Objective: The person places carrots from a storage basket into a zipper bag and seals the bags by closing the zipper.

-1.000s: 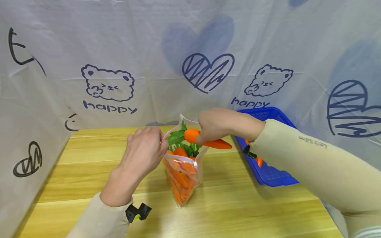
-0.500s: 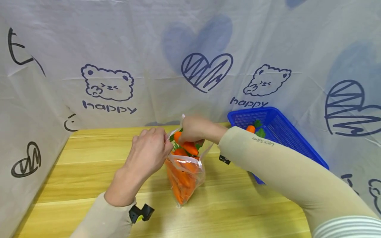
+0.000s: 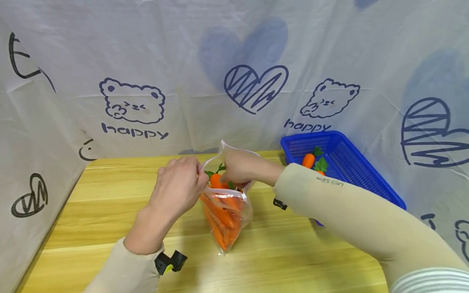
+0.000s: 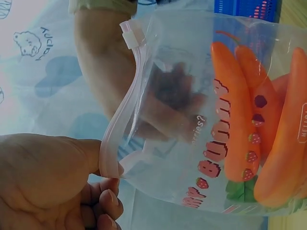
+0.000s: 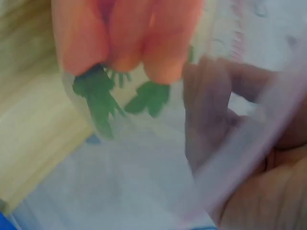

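In the head view my left hand [image 3: 179,183] pinches the zip edge of a clear zip bag [image 3: 244,211]. The left wrist view shows that thumb and fingers [image 4: 110,203] on the bag's pale pink zip strip [image 4: 117,120]. Several orange carrots [image 3: 221,215] with green leaves fill the bag's lower part. My right hand [image 3: 239,167] is inside the bag's mouth, beside the topmost carrot [image 3: 216,181]. Through the plastic, its fingers [image 5: 206,96] look loosely bent close to the carrots, with no carrot visible between them. Contact with the carrots is unclear.
A blue plastic basket [image 3: 344,152] stands at the back right, partly behind my right sleeve [image 3: 329,203]. It contains a carrot [image 3: 308,160] and green leaves [image 3: 321,164]. A printed white cloth [image 3: 198,110] hangs behind the wooden table [image 3: 110,195].
My right hand has moved left and down into the bag, bringing a carrot with it. The carrot now sits lower among the others. My left hand has stayed at the bag's edge.
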`<action>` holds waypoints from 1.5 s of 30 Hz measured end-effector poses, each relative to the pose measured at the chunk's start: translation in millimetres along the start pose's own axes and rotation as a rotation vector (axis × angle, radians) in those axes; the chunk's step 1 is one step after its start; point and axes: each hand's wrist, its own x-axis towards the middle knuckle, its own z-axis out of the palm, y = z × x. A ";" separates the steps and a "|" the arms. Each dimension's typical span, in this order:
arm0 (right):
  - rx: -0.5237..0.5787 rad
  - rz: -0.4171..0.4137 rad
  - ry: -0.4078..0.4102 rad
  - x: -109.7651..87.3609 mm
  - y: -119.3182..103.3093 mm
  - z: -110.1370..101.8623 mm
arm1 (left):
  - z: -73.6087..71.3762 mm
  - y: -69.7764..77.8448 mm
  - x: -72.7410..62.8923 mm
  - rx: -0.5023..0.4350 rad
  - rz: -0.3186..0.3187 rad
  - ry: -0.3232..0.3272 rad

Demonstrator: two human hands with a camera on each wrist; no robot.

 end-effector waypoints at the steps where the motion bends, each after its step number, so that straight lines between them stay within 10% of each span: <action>1: -0.028 -0.007 0.051 -5.3 1.8 -3.7 | -1.9 -1.6 -0.3 -0.004 -0.015 -0.011; 8: -0.194 0.080 0.371 -42.6 32.4 -23.4 | -19.0 -14.7 -3.1 0.004 -0.074 -0.061; 12: -0.084 0.115 0.331 -44.2 49.4 -23.8 | -25.0 -18.2 -2.2 0.014 -0.067 -0.093; 20: 0.183 -0.110 0.316 -35.9 53.6 -18.9 | -29.7 -15.3 3.8 -0.018 -0.093 -0.075; 45: 0.175 -0.005 0.592 -52.1 110.3 5.7 | -23.3 -17.2 -0.2 0.003 -0.102 -0.042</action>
